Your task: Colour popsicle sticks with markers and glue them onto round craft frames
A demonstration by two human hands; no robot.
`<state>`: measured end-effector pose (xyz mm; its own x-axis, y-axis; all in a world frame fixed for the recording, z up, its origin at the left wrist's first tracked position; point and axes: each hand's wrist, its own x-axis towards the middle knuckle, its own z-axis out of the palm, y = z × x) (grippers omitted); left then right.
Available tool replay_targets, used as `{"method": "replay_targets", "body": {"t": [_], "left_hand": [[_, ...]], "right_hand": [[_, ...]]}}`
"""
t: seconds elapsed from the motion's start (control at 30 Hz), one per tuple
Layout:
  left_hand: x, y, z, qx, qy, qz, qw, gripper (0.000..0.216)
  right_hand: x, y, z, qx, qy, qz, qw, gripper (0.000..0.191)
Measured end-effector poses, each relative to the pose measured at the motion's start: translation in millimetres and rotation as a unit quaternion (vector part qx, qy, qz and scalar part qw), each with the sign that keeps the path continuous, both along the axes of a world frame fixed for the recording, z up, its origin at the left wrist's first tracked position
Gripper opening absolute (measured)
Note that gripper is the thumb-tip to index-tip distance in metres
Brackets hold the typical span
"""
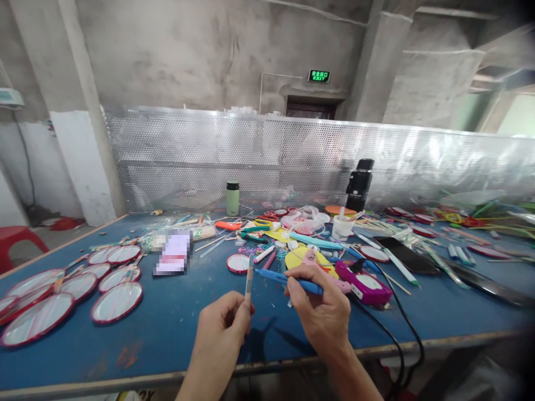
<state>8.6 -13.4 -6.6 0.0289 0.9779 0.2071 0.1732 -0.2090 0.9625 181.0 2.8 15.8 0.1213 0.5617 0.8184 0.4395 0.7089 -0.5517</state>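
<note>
My left grip (222, 327) pinches a thin stick (249, 277) between thumb and fingers and holds it upright above the blue worktop (175, 328). My right grip (322, 312) is clenched round a blue tool (271, 275) that lies nearly level. Its tip points left, just beside the stick's upper part; I cannot tell whether they touch. Red-rimmed discs (117, 302) lie well off to the left, and a purple device (368, 285) sits just right of my right grip.
</note>
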Motion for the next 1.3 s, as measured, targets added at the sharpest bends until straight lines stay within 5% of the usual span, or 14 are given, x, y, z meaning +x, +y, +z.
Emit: {"method": "replay_targets", "body": {"t": [0.5,0.83,0.97,1.1,1.23,1.3], "left_hand": [[3,-1,4.4,-0.011,-0.004,0.005,1.000,0.038],[1,-1,2.4,-0.011,-0.003,0.004,1.000,0.035],[1,-1,0.4,-0.010,0.003,0.008,1.000,0.036],[-1,1,-3.5,-0.001,0.031,0.000,1.000,0.039],[-3,1,-5.8,0.002,0.046,0.006,0.999,0.040],[-4,1,-6.5,-0.002,0.057,-0.003,0.998,0.042]], "right_hand": [[9,-1,1.3,0.047,0.031,-0.037,0.998,0.007],[22,9,32.6,0.158,-0.180,-0.110,0.965,0.016],[39,31,35.2,0.089,-0.338,-0.171,0.921,0.015],[40,41,36.4,0.020,-0.497,-0.233,0.836,0.008],[23,48,35.8,-0.003,-0.609,-0.211,0.764,0.013],[15,56,30.2,-0.005,-0.625,-0.196,0.755,0.015]]}}
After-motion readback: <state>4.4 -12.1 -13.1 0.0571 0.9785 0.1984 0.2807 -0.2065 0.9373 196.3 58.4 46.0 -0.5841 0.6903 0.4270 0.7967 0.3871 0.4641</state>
